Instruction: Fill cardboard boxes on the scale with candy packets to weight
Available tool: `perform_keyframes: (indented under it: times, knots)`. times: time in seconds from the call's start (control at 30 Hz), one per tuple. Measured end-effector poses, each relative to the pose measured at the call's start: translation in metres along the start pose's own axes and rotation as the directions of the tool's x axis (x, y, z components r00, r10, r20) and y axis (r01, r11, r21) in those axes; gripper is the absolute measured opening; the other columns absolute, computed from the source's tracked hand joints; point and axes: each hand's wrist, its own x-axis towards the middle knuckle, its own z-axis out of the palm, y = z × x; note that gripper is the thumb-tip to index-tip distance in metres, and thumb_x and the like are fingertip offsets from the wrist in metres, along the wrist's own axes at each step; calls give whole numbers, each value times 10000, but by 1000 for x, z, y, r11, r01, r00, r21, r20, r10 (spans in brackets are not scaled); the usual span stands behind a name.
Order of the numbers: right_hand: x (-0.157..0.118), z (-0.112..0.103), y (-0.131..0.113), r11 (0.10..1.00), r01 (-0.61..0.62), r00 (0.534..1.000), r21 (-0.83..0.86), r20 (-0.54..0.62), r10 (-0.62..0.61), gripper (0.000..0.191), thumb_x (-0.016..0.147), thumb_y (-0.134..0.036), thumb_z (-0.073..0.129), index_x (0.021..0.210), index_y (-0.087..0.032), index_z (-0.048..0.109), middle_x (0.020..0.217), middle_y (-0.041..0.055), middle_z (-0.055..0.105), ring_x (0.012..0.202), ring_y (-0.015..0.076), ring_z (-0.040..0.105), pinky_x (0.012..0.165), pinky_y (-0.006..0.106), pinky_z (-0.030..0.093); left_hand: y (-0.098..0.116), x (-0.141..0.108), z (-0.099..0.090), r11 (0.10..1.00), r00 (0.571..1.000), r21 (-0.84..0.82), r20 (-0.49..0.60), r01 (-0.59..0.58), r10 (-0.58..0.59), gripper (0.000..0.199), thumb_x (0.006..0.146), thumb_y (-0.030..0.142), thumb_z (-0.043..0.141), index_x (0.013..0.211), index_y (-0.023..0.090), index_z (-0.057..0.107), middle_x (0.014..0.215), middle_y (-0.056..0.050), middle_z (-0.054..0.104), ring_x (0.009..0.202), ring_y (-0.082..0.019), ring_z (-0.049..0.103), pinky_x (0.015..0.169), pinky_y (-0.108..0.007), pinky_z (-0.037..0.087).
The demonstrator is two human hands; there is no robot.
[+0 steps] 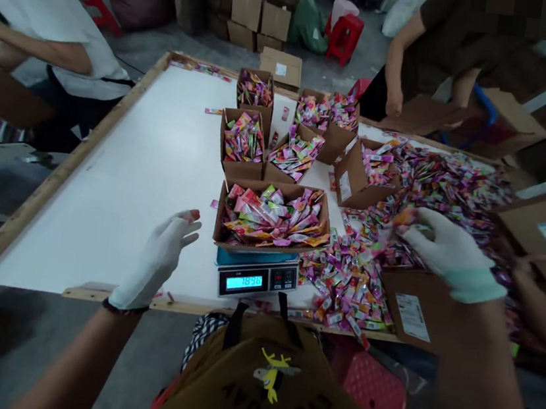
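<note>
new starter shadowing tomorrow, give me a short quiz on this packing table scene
1. True or false: the box on the scale is empty.
2. Which hand reaches into the loose sachet pile? A) left hand B) right hand
3. Fill in: both hands wear white ____.

Key: 1. False, it is full of sachets. 2. B; the left hand hovers open over the white table, beside the box. 3. gloves.
</note>
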Motion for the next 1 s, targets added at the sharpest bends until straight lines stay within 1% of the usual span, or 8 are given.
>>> perform_keyframes:
  times: [0.1, 0.17, 0.27, 0.33, 0.43, 0.57, 0.8, 1.0]
  knots:
    - [2, 22, -13, 996, 82, 997, 41, -22, -81, 492, 847, -481, 691, 1246, -193, 718, 1183, 169, 760, 961, 340, 775, 906, 554, 634, 16, 6, 2, 998, 997, 8, 30, -70, 69, 449, 785, 516, 688, 1088, 184, 682, 1480, -152, 636, 1277, -351, 650, 1103, -533, 495]
    - [7, 43, -40, 960, 257, 966, 108, -40, -254, 442, 905, -428, 653, 1265, -182, 719, 1336, 173, 700, 1093, 318, 757, 981, 504, 628, 30, 9, 6, 982, 983, 67, 58, -178, 174, 444, 825, 508, 668, 1132, 190, 709, 1477, -138, 644, 1280, -340, 647, 1107, -516, 496]
    - [20, 82, -87, 861, 502, 862, 82, 35, -505, 379, 962, -349, 627, 1267, -159, 747, 1522, 193, 577, 1382, 317, 613, 1164, 479, 522, 51, 12, 20, 905, 942, 259, 76, -336, 328, 477, 887, 471, 602, 1250, 188, 728, 1432, -131, 683, 1290, -326, 640, 1143, -494, 480]
    - [29, 110, -114, 804, 595, 786, 20, 194, -587, 365, 987, -322, 622, 1279, -150, 757, 1640, 198, 459, 1513, 327, 474, 1247, 487, 421, 63, 11, 33, 831, 909, 374, 103, -411, 403, 497, 917, 441, 571, 1310, 175, 719, 1412, -126, 702, 1320, -318, 624, 1189, -477, 445]
    - [41, 146, -141, 767, 623, 737, -154, 444, -509, 372, 911, -277, 748, 1258, -145, 765, 1709, 199, 364, 1534, 398, 385, 1234, 570, 375, 73, 7, 50, 771, 880, 427, 169, -472, 445, 500, 954, 441, 536, 1331, 162, 708, 1438, -119, 693, 1366, -307, 600, 1216, -446, 422]
    - [55, 166, -148, 763, 586, 772, -272, 473, -424, 109, 894, -116, 685, 953, -112, 776, 1465, 195, 630, 1285, 330, 574, 1127, 529, 435, 70, 0, 50, 762, 871, 422, 213, -491, 442, 506, 978, 465, 509, 1332, 156, 696, 1454, -124, 682, 1384, -291, 593, 1224, -427, 413]
    - [63, 121, -115, 841, 492, 850, -226, 332, -408, 239, 993, -227, 529, 1051, -151, 748, 1156, 145, 754, 1061, 261, 689, 970, 386, 537, 40, -1, 7, 849, 957, 447, 79, -284, 278, 561, 930, 440, 540, 1405, 171, 666, 1450, -134, 680, 1382, -311, 586, 1241, -463, 380]
    - [37, 38, -46, 962, 267, 961, -48, -56, -270, 307, 958, -393, 486, 1053, -207, 712, 994, 122, 767, 939, 307, 731, 905, 461, 580, 4, 7, -23, 931, 986, 332, -23, -150, 167, 506, 893, 489, 593, 1303, 216, 713, 1402, -113, 688, 1334, -339, 600, 1171, -484, 453]
